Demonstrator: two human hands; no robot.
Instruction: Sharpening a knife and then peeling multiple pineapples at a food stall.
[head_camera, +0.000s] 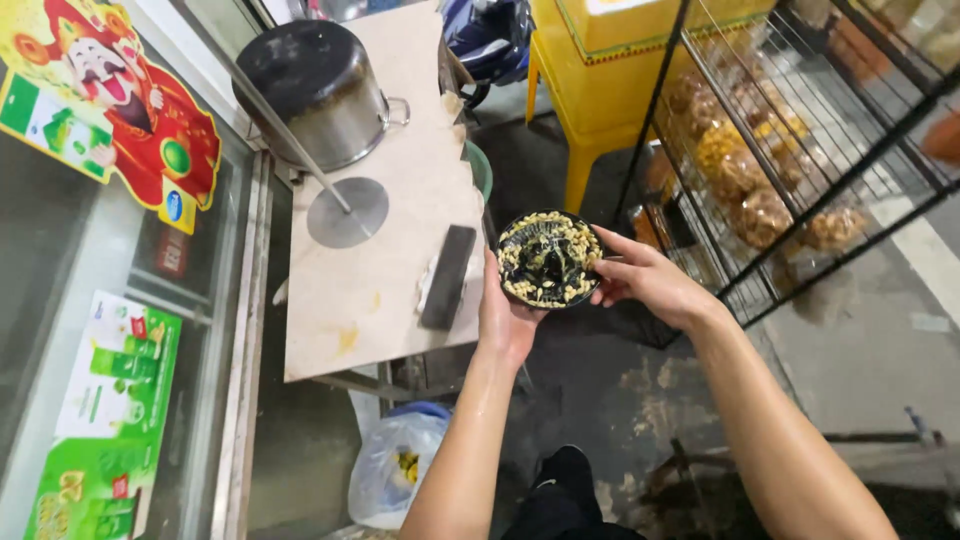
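Bowl: a round black bowl (549, 259) filled with pale yellow kernels or beans over something dark; it is held in the air beside the edge of the counter, above the dark floor.
Bowl's facing: the open mouth points up toward the camera, tilted slightly; being round, it shows no clear long axis.
Left arm: the bare forearm rises from the bottom of the view, almost straight up toward the bowl, wrist just below it.
Left hand: the left hand (506, 315) sits under and against the bowl's left side, palm cupping it from below; its fingers are mostly hidden behind the bowl, wrapped in a supporting grasp.
Right arm: the forearm comes in from the lower right on a slant, wrist bent toward the bowl.
Right hand: the right hand (648, 282) grips the bowl's right rim, thumb on the upper edge and the fingers curled along the side, partly spread.
Counter: a pale worn counter (385, 300) lies just left of the bowl, bearing a flat dark rectangular block (446, 277), a round metal lid (347, 212) with a long handle, and a large steel pot (322, 92).
Surroundings: a black wire rack (800, 150) with bagged snacks stands right of the hands; a yellow plastic stool (590, 110) stands beyond the bowl; a plastic bag (392, 472) lies on the floor below the counter.
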